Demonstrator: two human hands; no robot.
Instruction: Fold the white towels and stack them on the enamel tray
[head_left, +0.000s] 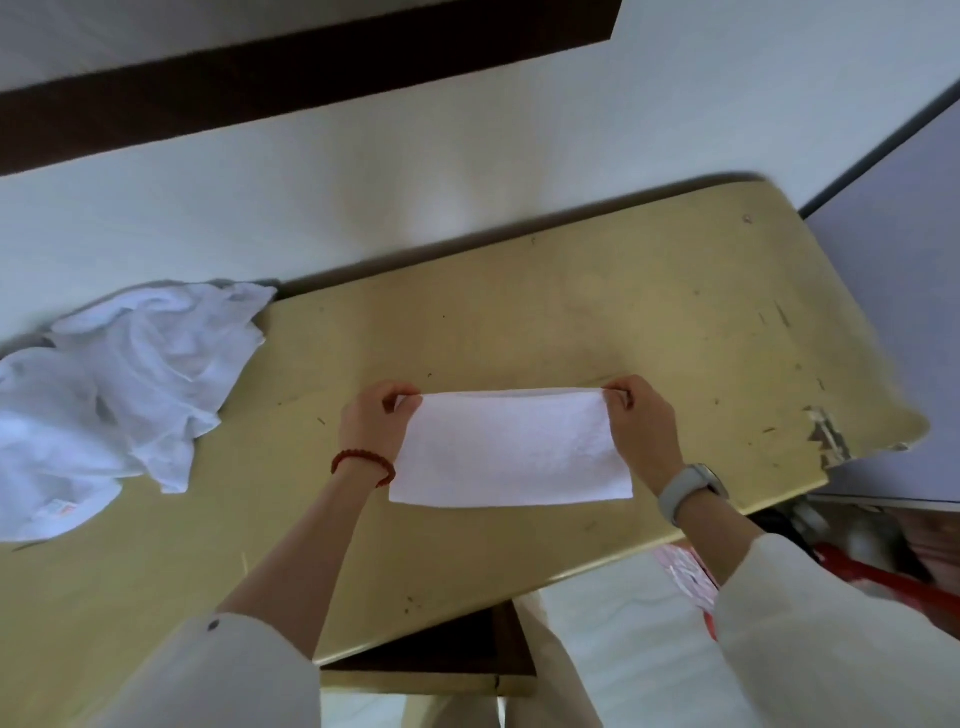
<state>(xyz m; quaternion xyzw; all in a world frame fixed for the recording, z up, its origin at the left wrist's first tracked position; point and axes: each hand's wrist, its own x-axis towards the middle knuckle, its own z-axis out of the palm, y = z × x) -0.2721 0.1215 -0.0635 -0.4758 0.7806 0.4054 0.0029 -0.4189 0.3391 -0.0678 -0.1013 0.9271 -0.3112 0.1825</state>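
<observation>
Got the towel (511, 449) mid-frame over the worktop (623, 312), left hand (374, 421) and right hand (641, 423) each pinching a top corner. If either pinch slips, the fold goes crooked. No tray in sight.

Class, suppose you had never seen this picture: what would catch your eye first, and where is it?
At centre, the left hand and right hand pinch the far corners of a folded white towel above the yellow table. A crumpled towel heap sprawls at the left edge.
</observation>
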